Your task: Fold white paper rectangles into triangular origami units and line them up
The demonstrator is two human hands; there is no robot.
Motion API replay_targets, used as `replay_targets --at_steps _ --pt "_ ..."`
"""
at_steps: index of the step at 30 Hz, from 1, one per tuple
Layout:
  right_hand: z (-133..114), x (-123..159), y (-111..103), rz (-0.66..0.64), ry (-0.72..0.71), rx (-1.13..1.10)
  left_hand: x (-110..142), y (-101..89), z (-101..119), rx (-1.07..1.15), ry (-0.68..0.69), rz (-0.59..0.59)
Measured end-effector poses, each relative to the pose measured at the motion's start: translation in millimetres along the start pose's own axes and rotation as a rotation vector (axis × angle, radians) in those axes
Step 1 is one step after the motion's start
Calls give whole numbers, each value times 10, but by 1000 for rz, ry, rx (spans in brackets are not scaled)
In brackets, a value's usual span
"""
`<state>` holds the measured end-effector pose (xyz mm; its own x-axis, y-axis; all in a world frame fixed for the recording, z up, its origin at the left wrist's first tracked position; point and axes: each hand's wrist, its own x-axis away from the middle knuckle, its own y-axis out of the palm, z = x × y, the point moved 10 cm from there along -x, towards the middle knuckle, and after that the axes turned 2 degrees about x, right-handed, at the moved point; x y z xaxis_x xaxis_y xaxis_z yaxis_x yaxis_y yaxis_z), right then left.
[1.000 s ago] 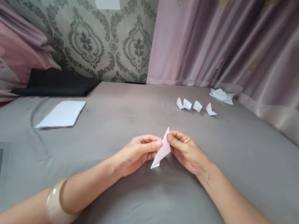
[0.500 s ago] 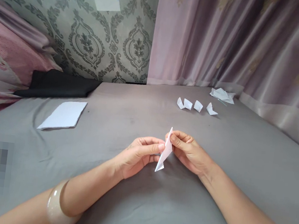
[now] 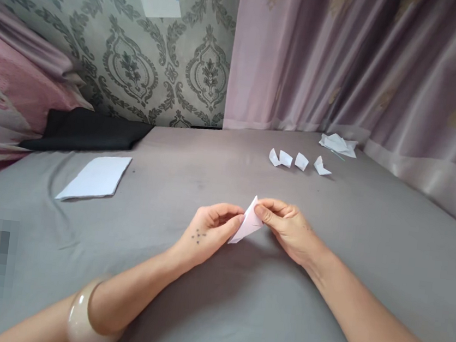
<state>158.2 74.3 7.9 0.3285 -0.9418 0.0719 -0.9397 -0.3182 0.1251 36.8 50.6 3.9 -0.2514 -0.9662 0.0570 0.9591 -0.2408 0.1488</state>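
Note:
A small folded piece of white paper (image 3: 248, 224) is held tilted above the grey sheet, between both hands. My left hand (image 3: 213, 232) pinches its left edge with thumb and fingers. At its upper right, my right hand (image 3: 285, 224) grips the paper, thumb on the near face. The fingertips behind the paper are partly hidden. Beyond the hands, several small folded paper pieces (image 3: 286, 159) stand in a loose row on the sheet.
A stack of white paper (image 3: 96, 178) lies at the left. Behind it is a black cloth (image 3: 92, 132). More paper (image 3: 338, 144) is heaped at the back right by the curtain (image 3: 290, 57). Grey fabric (image 3: 195, 173) covers the surface, with slight wrinkles.
The folded paper has turned, showing a broader face, and its lower tip has swung up and left. My left hand has shifted slightly left and rolled, back now showing; my right hand stays nearly in place.

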Motion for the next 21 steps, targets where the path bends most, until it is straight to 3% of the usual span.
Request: replay_targets --at_steps 3,8,14,17,19,21 --pt "-123 24 26 4 -105 207 -30 52 12 -106 45 -101" --pt "-232 92 133 -28 -222 372 -9 228 32 -103 13 -316" --pt "-380 218 223 38 -370 553 41 358 55 -18 -47 -403" --pt "-492 323 203 183 -448 661 -5 273 52 -78 12 -302" --pt "-552 407 197 299 -498 777 -39 119 96 -169 100 -132" --pt "-529 446 245 335 -498 892 -25 4 160 -290 187 10"
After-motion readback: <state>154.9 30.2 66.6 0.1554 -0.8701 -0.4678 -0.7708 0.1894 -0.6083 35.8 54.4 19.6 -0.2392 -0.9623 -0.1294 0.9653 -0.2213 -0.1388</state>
